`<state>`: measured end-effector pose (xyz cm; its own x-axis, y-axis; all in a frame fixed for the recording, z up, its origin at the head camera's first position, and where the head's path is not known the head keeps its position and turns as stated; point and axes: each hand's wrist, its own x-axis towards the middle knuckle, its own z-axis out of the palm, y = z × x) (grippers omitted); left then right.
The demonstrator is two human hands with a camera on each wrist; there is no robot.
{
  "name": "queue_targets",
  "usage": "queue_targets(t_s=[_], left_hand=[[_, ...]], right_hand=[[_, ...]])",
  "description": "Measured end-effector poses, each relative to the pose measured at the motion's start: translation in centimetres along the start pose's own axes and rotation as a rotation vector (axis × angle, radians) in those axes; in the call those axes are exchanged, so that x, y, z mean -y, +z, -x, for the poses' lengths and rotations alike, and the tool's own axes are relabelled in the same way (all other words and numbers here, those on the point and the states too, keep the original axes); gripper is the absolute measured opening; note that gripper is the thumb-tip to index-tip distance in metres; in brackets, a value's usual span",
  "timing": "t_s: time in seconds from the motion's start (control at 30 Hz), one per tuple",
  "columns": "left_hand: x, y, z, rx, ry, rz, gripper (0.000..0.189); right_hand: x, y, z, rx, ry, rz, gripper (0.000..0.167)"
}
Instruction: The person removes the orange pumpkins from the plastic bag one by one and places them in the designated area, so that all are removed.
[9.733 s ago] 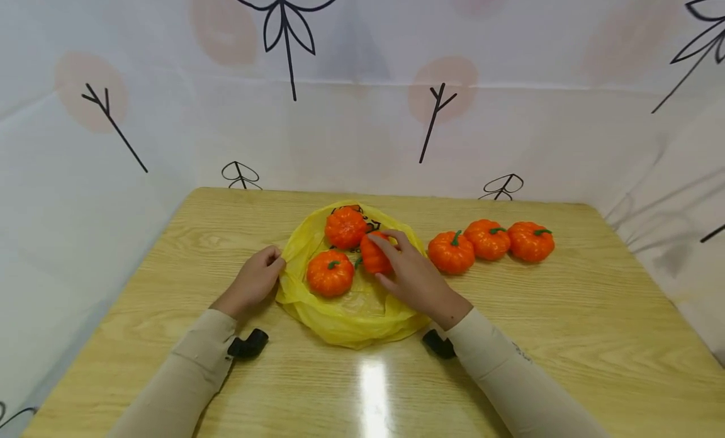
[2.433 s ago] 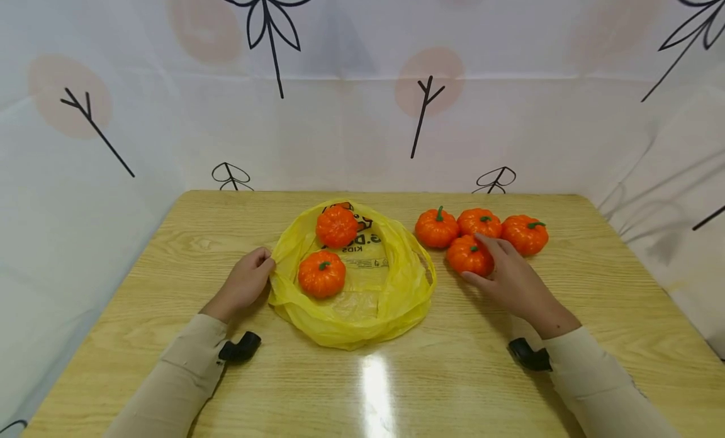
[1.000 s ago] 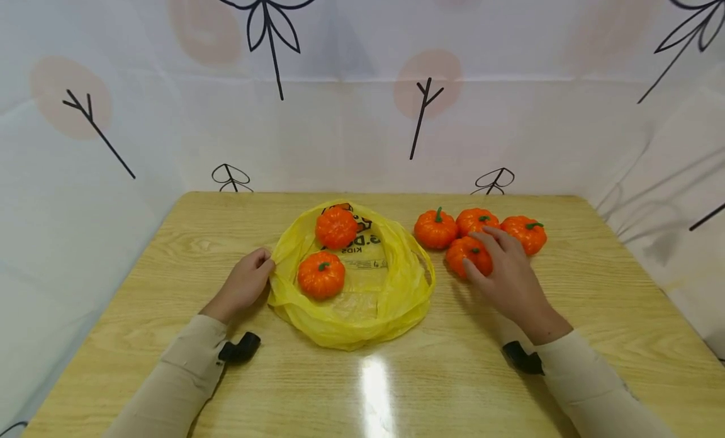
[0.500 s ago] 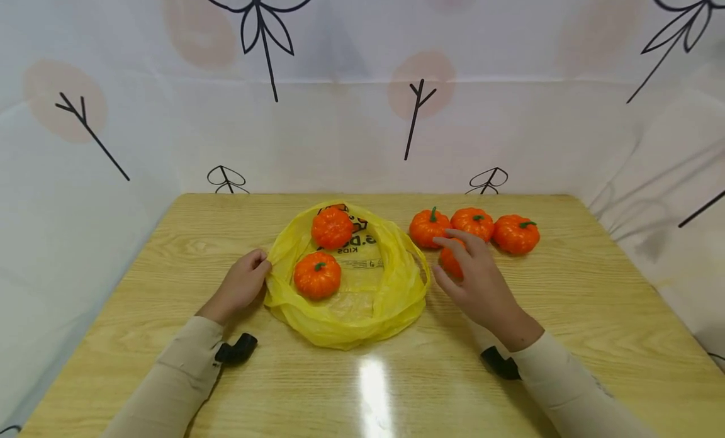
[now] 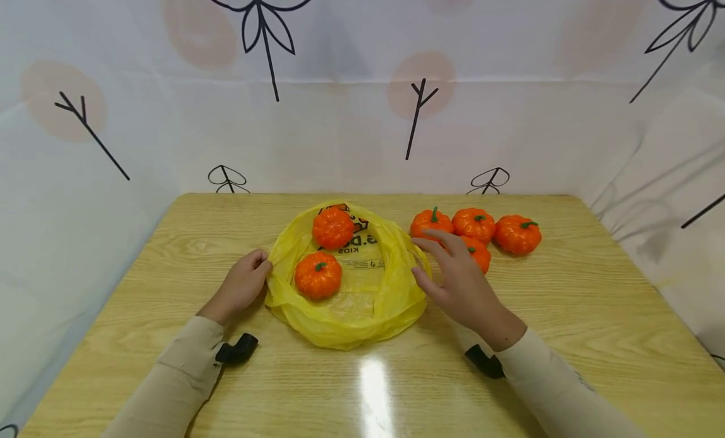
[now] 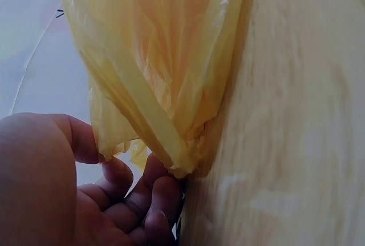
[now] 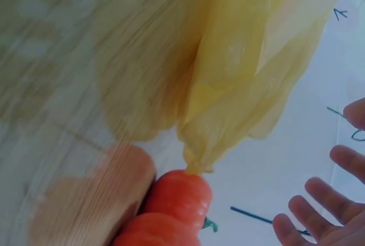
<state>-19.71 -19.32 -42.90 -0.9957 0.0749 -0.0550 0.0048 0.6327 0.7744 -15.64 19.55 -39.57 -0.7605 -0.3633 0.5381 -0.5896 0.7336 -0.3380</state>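
Observation:
A yellow plastic bag (image 5: pixel 396 293) lies spread open on the table, its mouth upward. Inside are two small orange toy pumpkins, a front pumpkin (image 5: pixel 318 275) with a green stem upward and a rear pumpkin (image 5: pixel 332 228). At the bag's left edge my left hand (image 5: pixel 242 284) pinches the rim; the left wrist view shows the plastic between thumb and fingertips. My right hand (image 5: pixel 467 296) hovers by the bag's right rim, fingers spread and holding nothing. Partly hidden behind it is another pumpkin (image 5: pixel 479 254).
Several pumpkins sit right of the bag, including a left one (image 5: pixel 432 220), a middle one (image 5: pixel 474 224) and a right one (image 5: pixel 518 235). The wooden table (image 5: pixel 589 312) ends at a patterned white cloth backdrop (image 5: pixel 351 136).
A pumpkin earlier held inside the bag now stands on the table before the others. My right hand has let it go and moved left to the bag's rim. The left hand keeps its grip.

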Motion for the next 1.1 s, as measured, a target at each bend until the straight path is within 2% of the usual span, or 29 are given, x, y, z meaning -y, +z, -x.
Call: queue_targets(t_s=[0.67,1.1], left_hand=[[0.2,0.2,-0.1,0.008,0.003,-0.003,0.019],[0.2,0.1,-0.1,0.011,0.018,-0.02,0.021]], right_hand=[[2.7,1.1,-1.4,0.165,0.037,-0.028,0.048],[4.9,2.6,-2.4,0.219,-0.024,-0.059,0.046]])
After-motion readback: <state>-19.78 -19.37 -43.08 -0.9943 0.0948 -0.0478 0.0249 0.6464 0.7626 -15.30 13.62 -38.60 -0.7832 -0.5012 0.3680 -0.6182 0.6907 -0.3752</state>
